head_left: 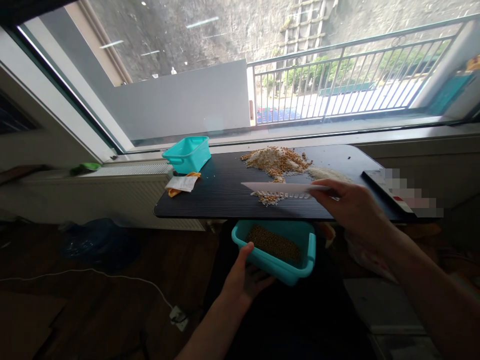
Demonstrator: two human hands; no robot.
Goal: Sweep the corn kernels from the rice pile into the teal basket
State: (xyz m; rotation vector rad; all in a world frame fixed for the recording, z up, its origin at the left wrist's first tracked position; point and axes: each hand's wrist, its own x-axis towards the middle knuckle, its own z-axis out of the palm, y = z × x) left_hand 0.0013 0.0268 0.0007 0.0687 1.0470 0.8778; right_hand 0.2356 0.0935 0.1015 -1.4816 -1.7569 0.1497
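My left hand is closed on a teal plastic bin below the table's front edge, thumb at the rim and fingers underneath. Round brownish beans lie inside it. My right hand pinches the right end of a thin white flat piece with cut-outs along its lower edge. That piece is held above a small patch of grains near the front edge. Behind it spreads a larger mixed pile of yellow-brown kernels and white grains. A separate white grain heap sits to its right, partly behind my right hand.
A second teal bin stands at the left of the dark table. White paper lies on an orange cloth beside it. A dark-edged flat object, partly blurred out, rests at the right. A window and radiator border the table.
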